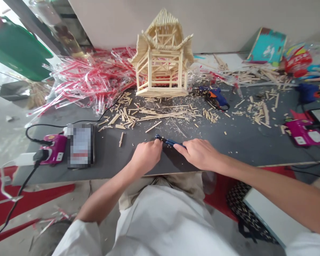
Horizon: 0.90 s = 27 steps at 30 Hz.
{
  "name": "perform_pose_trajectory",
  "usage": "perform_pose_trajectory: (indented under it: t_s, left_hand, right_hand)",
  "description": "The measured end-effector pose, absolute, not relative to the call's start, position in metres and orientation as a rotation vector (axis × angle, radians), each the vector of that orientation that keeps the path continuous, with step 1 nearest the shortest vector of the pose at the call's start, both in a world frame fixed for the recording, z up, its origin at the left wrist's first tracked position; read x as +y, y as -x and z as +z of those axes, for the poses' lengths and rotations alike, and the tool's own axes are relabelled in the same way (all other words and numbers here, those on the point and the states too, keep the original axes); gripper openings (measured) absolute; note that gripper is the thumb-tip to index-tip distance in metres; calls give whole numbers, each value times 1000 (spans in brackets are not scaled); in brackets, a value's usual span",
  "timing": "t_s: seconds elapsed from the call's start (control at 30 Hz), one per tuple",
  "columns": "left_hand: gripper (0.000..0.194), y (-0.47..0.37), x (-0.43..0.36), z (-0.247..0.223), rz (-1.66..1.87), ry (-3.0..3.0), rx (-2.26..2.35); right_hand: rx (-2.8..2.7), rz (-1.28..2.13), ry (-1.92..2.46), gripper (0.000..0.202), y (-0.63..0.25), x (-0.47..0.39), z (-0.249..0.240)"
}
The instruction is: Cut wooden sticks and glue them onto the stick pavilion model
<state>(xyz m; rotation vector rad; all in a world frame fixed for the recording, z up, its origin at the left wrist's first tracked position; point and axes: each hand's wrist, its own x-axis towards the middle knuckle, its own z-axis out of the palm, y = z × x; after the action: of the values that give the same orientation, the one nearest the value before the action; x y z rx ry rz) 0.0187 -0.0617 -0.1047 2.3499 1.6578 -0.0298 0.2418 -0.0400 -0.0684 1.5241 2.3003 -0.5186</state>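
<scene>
R fingers [193, 145] wrap the handles of blue pliers [170, 142], which sit in front of the stick house [162, 58], nr the tabletop's [114, 161] near edge. L fingers [155, 152] are curled closed right at the pliers' tip; can't tell if they pinch anything, as it's hidden.

Btwn pliers & house: one loose stick [153, 127], then longer sticks [162, 116] lying roughly crosswise, w/ sawdust-like crumbs about. Short stick bits [126, 116] are scattered front-left of the house, more offcuts [262, 113] to its R. The house stands upright, roof & frame all pale sticks.

Glue gun [217, 97], blue w/ orange trigger, lies just R of the house; 2nd glue gun [306, 93] well R of it. Big heap of clear/red plastic wrappers [90, 80] L of & behind the house. Phone [80, 147] front-left of it, screen blurred, w/ magenta power strip [53, 151] just beside. Teal box [268, 46] back right of the house.
</scene>
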Motion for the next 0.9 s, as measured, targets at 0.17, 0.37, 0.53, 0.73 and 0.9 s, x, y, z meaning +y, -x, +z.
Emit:
perform_pose_trajectory:
  t_s: [0.17,0.37,0.53,0.73,0.9]
  left_hand:
    - [37,-19,-75,-103,19,-2298,1704]
    - [36,4,-76,-91,138,-2291,1807]
    - [37,36,-56,-68,188,-2327,1884]
    - [39,48,-22,-57,252,-2432,1840]
    - [38,42,-4,-71,165,-2448,1854]
  right_hand:
    - [2308,-454,-1517,74,-248,-45,-68]
    - [2316,-356,-1520,66,-252,-56,-69]
    - [2399,-126,-1646,64,-261,-59,-78]
    - [2507,195,-1725,67,-268,-59,-94]
    - [2546,115,-1772,80,-261,-62,-95]
